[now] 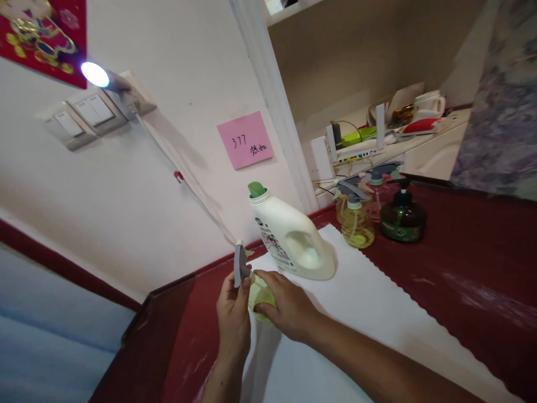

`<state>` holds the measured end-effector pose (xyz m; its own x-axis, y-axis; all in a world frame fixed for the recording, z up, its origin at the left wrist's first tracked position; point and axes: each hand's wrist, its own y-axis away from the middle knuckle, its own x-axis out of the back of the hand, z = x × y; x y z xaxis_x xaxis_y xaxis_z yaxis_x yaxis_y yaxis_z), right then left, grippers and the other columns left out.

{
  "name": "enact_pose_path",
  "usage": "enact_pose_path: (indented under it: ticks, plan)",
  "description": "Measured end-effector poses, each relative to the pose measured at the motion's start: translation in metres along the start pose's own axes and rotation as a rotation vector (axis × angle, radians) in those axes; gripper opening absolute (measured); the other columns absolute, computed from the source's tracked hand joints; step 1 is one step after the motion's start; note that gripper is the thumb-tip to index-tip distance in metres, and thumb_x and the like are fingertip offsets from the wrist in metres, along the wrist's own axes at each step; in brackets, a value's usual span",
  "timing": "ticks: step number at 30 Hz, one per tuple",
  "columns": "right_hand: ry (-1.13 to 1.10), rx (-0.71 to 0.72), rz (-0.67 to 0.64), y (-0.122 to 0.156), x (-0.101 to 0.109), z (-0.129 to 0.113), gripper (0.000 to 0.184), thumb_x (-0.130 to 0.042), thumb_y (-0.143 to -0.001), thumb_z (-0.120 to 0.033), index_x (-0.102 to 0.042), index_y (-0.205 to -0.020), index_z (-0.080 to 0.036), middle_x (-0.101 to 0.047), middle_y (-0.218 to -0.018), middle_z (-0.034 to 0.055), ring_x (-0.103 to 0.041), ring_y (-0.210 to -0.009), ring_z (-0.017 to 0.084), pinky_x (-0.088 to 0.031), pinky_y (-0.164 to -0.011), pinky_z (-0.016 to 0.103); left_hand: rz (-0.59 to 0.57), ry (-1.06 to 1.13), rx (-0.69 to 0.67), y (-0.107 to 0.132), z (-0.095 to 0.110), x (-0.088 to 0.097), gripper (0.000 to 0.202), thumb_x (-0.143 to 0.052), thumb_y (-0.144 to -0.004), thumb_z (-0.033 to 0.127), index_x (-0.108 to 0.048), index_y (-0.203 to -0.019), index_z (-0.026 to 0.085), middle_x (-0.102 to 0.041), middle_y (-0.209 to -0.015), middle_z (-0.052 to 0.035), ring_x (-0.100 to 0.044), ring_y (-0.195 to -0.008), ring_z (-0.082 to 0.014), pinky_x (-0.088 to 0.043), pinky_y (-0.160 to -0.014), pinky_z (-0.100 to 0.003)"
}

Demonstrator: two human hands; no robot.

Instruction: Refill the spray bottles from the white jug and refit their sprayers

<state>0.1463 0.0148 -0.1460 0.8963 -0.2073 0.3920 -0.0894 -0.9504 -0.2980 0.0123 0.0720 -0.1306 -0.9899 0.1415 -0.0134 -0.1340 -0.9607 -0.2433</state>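
Note:
My left hand [233, 314] is closed round the grey trigger head [240, 264] of a small yellow-green spray bottle [260, 295]. My right hand [287, 305] wraps over the body of the same bottle from the right, hiding most of it. Both hands hold it over a white paper mat [369, 302] on a dark red counter [461, 291]. Just behind the hands a white detergent jug [293, 238] with a green cap stands on the mat.
Two yellow spray bottles [356, 223] and a dark green pump bottle [403, 215] stand further back on the counter. A white router [356, 148] and clutter sit on a shelf behind. A pink note [245, 140] and light switches [90, 112] hang on the wall.

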Motion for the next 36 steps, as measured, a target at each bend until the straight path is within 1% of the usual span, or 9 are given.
enact_pose_path:
  ticks: [4,7,11,14,17,22,28,33,36]
  plan:
    - [-0.006,-0.002,0.006,0.000,0.000,0.000,0.064,-0.072,-0.086,-0.023,-0.053,-0.147,-0.022,-0.064,-0.142,0.0109,-0.057,-0.131,0.031,-0.046,-0.108,0.046,-0.060,-0.044,-0.024,0.000,0.000,0.002,0.049,-0.077,-0.086,0.054,-0.068,-0.122,0.022,-0.074,-0.115,-0.0066,-0.067,-0.107,-0.0241,-0.049,-0.095,-0.036]
    - [-0.011,0.001,0.006,0.001,0.000,-0.001,0.066,-0.072,-0.085,-0.021,-0.052,-0.148,-0.022,-0.064,-0.143,0.0105,-0.057,-0.132,0.031,-0.046,-0.108,0.047,-0.060,-0.008,-0.018,0.003,0.001,0.000,0.048,-0.075,-0.087,0.053,-0.068,-0.123,0.023,-0.073,-0.115,-0.0057,-0.066,-0.109,-0.0235,-0.048,-0.097,-0.036]
    - [-0.019,0.010,0.011,0.002,-0.001,0.000,0.071,-0.071,-0.085,-0.019,-0.048,-0.152,-0.026,-0.061,-0.147,0.0084,-0.055,-0.136,0.030,-0.045,-0.111,0.046,-0.028,-0.025,-0.031,0.002,0.002,-0.005,0.049,-0.084,-0.077,0.052,-0.069,-0.112,0.022,-0.073,-0.098,-0.0019,-0.067,-0.091,-0.0215,-0.050,-0.086,-0.033]
    - [-0.016,0.012,0.017,0.001,-0.002,0.001,0.067,-0.072,-0.084,-0.020,-0.052,-0.148,-0.024,-0.063,-0.145,0.0090,-0.057,-0.134,0.030,-0.045,-0.111,0.046,0.020,-0.090,-0.051,-0.002,0.004,-0.007,0.049,-0.089,-0.069,0.052,-0.068,-0.101,0.021,-0.069,-0.088,0.0006,-0.064,-0.082,-0.0203,-0.049,-0.078,-0.031]
    - [-0.011,0.012,0.018,0.000,-0.004,0.002,0.066,-0.073,-0.084,-0.022,-0.053,-0.147,-0.024,-0.064,-0.143,0.0096,-0.057,-0.133,0.030,-0.045,-0.111,0.046,0.043,-0.155,-0.072,-0.007,0.004,-0.006,0.045,-0.088,-0.070,0.052,-0.068,-0.096,0.021,-0.066,-0.087,0.0007,-0.063,-0.084,-0.0207,-0.048,-0.080,-0.032]
    - [-0.006,0.007,0.006,-0.001,-0.002,0.003,0.069,-0.074,-0.085,-0.024,-0.051,-0.150,-0.023,-0.062,-0.146,0.0106,-0.056,-0.136,0.030,-0.044,-0.113,0.047,-0.020,0.029,-0.039,-0.006,-0.001,-0.002,0.048,-0.087,-0.075,0.047,-0.067,-0.110,0.022,-0.072,-0.105,-0.0041,-0.067,-0.101,-0.0238,-0.051,-0.088,-0.034]
    - [0.010,-0.021,0.004,0.001,-0.001,0.000,0.069,-0.075,-0.086,-0.028,-0.052,-0.151,-0.022,-0.063,-0.145,0.0166,-0.057,-0.136,0.037,-0.046,-0.111,0.053,-0.052,0.091,-0.004,0.000,-0.002,-0.002,0.039,-0.083,-0.080,0.049,-0.066,-0.104,0.023,-0.069,-0.101,0.0002,-0.064,-0.092,-0.0161,-0.051,-0.083,-0.027]
    - [0.019,-0.019,0.004,0.001,0.000,-0.001,0.066,-0.074,-0.086,-0.028,-0.055,-0.149,-0.023,-0.066,-0.139,0.0167,-0.059,-0.132,0.038,-0.048,-0.107,0.054,-0.033,0.055,-0.016,-0.006,0.003,-0.006,0.045,-0.091,-0.070,0.045,-0.067,-0.099,0.021,-0.071,-0.096,-0.0012,-0.068,-0.097,-0.0209,-0.053,-0.087,-0.031]
    - [0.012,-0.010,0.003,0.000,0.000,-0.001,0.066,-0.074,-0.086,-0.029,-0.055,-0.148,-0.025,-0.065,-0.141,0.0141,-0.059,-0.132,0.036,-0.047,-0.108,0.051,-0.024,0.035,-0.003,-0.011,0.002,-0.004,0.044,-0.094,-0.066,0.043,-0.068,-0.093,0.020,-0.070,-0.088,-0.0004,-0.069,-0.091,-0.0206,-0.053,-0.082,-0.030]
